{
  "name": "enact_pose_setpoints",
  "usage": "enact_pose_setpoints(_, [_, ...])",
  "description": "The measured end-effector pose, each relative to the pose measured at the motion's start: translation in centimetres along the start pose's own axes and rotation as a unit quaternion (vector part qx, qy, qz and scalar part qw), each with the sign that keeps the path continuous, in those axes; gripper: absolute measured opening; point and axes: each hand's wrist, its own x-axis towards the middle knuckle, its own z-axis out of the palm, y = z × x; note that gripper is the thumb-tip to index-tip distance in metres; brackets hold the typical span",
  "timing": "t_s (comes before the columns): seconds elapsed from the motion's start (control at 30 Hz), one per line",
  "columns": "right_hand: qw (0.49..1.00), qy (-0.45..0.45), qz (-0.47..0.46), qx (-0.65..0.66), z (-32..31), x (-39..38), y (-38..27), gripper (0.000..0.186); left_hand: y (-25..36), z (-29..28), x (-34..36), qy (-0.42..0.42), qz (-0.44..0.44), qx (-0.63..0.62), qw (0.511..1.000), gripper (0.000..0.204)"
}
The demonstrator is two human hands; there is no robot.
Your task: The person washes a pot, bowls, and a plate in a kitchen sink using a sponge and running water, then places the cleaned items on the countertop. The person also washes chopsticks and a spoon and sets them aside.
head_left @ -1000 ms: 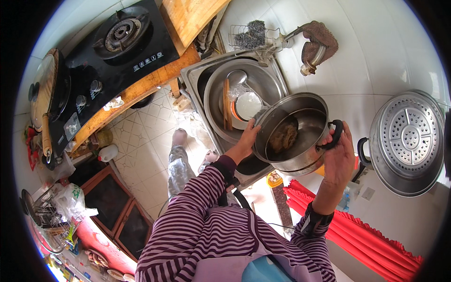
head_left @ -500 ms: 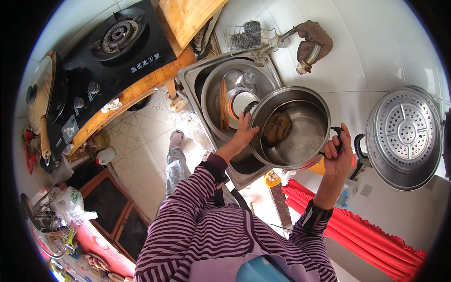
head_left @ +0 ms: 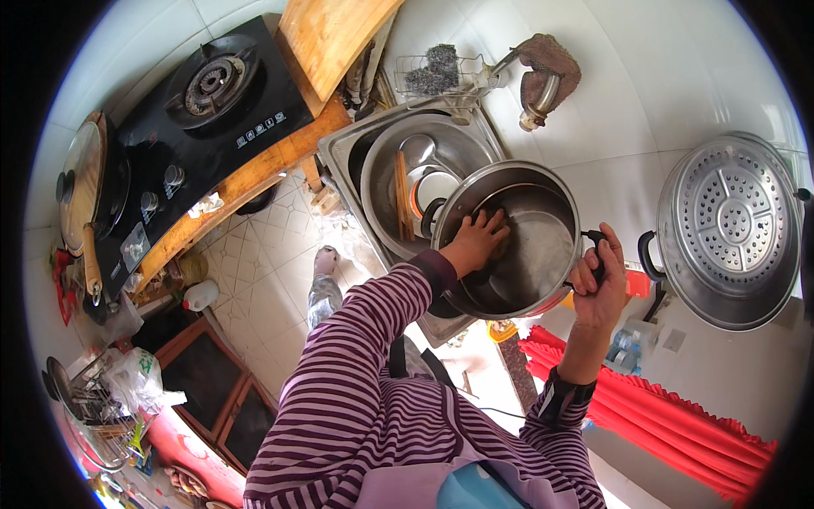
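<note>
A deep stainless-steel pot (head_left: 543, 229) with black side handles is tilted over the sink's right part. My right hand (head_left: 598, 276) grips its right handle. Inside the pot, my left hand (head_left: 476, 244) lies with fingers spread on a crumpled brown cloth (head_left: 502, 248), which it mostly covers. The pot's left black handle (head_left: 431, 217) is free, beside my left wrist. Left of the pot, a metal basin (head_left: 377, 182) in the sink holds wooden chopsticks (head_left: 403, 195), a ladle (head_left: 418, 150) and a white bowl with an orange band (head_left: 434, 188).
A steamer pot with a perforated tray (head_left: 736, 225) stands at the right. Beyond the sink are a wire rack (head_left: 407, 66) with steel wool (head_left: 439, 72) and a cloth-wrapped faucet (head_left: 543, 93). A black gas stove (head_left: 212, 110) and a lidded wok (head_left: 80, 182) occupy the left. Red curtain (head_left: 653, 416) hangs lower right.
My left hand has let go of the pot's left handle and moved into the pot, onto the brown cloth. The pot has shifted slightly left and nearer, still held by my right hand.
</note>
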Motion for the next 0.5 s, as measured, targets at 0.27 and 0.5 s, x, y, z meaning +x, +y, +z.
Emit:
enact_pose_setpoints(0.27, [0.998, 0.049, -0.034, -0.022, -0.5, -0.2, 0.7, 0.031, 0.0, -0.6, 1.0, 0.117, -0.024, -0.178, 0.977, 0.031])
enact_pose_setpoints(0.5, [0.996, 0.069, -0.062, -0.021, -0.6, 0.2, 1.2, 0.032, -4.3, -6.1, -0.1, 0.379, -0.051, -0.282, 0.880, 0.028])
